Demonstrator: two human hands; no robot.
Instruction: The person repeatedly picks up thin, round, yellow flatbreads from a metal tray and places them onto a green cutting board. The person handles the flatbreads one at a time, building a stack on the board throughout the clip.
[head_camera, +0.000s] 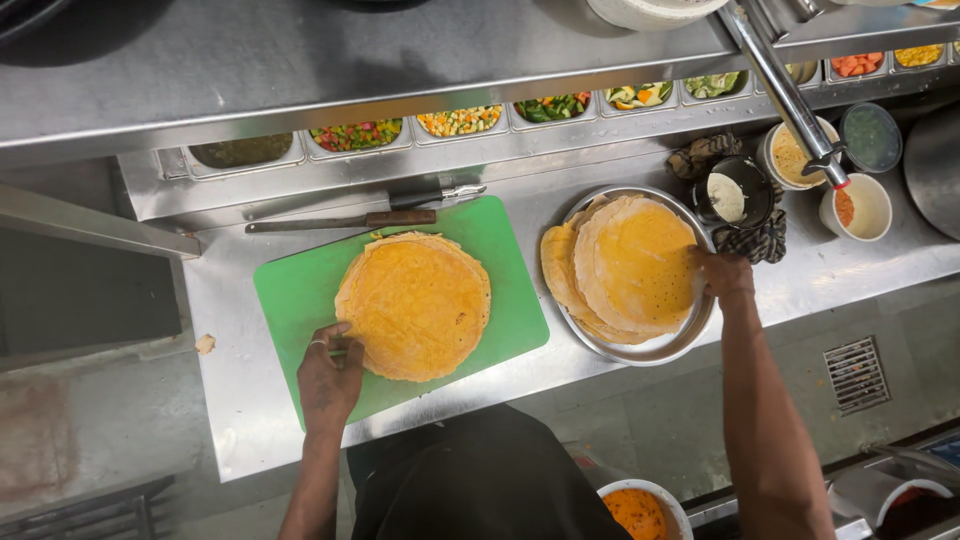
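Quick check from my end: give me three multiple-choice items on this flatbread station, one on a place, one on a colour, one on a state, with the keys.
1. Where does the wooden-handled knife lie?
A. on the round steel tray
B. on the counter behind the cutting board
C. in a vegetable bin

2. What colour is the plastic cutting board?
A. white
B. blue
C. green

3. What is the right hand doing?
A. touching the golden flatbreads on the round steel tray
B. gripping the knife
C. hanging free

Answers: 1 B, the knife rests on steel past the board's far edge. 2 C, the board shows green around its flatbread stack. 3 A, its fingers meet the tray flatbreads.
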